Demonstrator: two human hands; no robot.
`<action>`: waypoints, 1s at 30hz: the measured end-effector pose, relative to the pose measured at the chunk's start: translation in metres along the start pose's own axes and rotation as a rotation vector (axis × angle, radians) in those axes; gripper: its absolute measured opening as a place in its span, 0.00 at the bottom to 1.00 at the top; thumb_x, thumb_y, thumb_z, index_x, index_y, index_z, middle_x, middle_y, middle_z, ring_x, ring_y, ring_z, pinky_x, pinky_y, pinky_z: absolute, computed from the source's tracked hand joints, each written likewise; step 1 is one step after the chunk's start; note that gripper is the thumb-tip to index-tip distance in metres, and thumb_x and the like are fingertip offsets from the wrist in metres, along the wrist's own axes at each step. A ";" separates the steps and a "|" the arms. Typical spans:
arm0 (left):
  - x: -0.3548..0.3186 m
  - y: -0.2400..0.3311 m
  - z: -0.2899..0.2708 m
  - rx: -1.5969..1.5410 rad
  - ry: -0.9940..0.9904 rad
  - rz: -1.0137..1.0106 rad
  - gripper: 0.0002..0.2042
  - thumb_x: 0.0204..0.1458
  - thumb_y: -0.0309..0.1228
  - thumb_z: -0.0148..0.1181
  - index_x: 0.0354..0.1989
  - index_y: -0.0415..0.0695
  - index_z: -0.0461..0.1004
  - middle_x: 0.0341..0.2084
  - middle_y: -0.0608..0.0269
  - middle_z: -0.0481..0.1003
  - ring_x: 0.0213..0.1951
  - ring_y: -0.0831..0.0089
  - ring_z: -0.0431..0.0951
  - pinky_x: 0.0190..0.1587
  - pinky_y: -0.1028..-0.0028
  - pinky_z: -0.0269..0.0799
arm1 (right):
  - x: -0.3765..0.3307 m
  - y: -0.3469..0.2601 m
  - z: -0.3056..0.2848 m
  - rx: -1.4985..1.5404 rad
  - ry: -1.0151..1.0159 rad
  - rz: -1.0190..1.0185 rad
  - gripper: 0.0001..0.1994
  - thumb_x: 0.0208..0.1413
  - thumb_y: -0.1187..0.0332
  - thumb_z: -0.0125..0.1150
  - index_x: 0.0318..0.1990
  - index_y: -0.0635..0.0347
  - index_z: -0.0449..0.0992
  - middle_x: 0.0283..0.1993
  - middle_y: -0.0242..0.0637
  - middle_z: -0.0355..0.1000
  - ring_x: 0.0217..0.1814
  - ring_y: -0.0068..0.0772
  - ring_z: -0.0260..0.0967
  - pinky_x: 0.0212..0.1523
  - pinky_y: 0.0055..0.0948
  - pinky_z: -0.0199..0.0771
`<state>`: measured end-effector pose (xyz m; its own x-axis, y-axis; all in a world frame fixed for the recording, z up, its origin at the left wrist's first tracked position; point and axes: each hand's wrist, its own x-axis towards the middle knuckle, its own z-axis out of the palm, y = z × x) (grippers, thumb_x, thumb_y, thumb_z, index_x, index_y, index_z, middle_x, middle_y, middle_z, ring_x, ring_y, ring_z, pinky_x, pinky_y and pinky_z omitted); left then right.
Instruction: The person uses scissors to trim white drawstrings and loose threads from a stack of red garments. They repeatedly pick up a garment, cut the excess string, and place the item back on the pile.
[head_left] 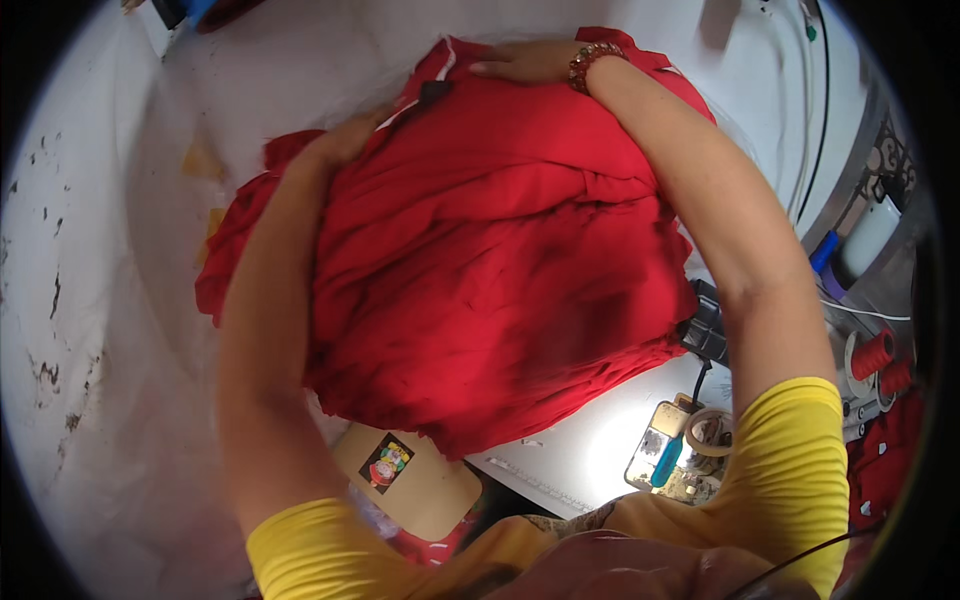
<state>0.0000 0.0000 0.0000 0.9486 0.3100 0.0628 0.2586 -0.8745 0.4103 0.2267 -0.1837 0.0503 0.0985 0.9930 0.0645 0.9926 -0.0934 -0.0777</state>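
Note:
A large, loose pile of red fabric [500, 230] fills the middle of the view, with white trim along its far edge. Both my arms reach around it, one on either side. My right hand [530, 62] lies flat on the far edge of the pile, fingers stretched to the left and a beaded bracelet at the wrist. At the far left side, my left hand [350, 138] rests against the fabric, slightly blurred. Its fingertips are partly hidden by the folds. A small black piece [434, 92] sits on the cloth between the hands.
White sheeting [90, 330] spreads at the left. Near right are a tray [645, 445] with a teal-handled tool [667, 462] and a tape roll [710, 432], plus a black plastic box [706, 322]. Red thread spools [872, 355] stand at the right edge. A tan board [425, 495] lies close to me.

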 end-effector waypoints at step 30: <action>-0.124 -0.060 -0.020 0.110 0.200 -0.193 0.30 0.55 0.48 0.44 0.60 0.38 0.60 0.56 0.43 0.64 0.59 0.52 0.63 0.59 0.69 0.58 | 0.006 0.031 0.005 0.075 -0.032 0.078 0.27 0.64 0.49 0.33 0.62 0.56 0.61 0.65 0.34 0.59 0.65 0.31 0.55 0.66 0.25 0.48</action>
<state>-0.1371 0.0211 -0.0146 0.8282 0.5323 0.1753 0.4595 -0.8241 0.3314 0.2580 -0.1806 0.0433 0.1712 0.9849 0.0236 0.9738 -0.1656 -0.1556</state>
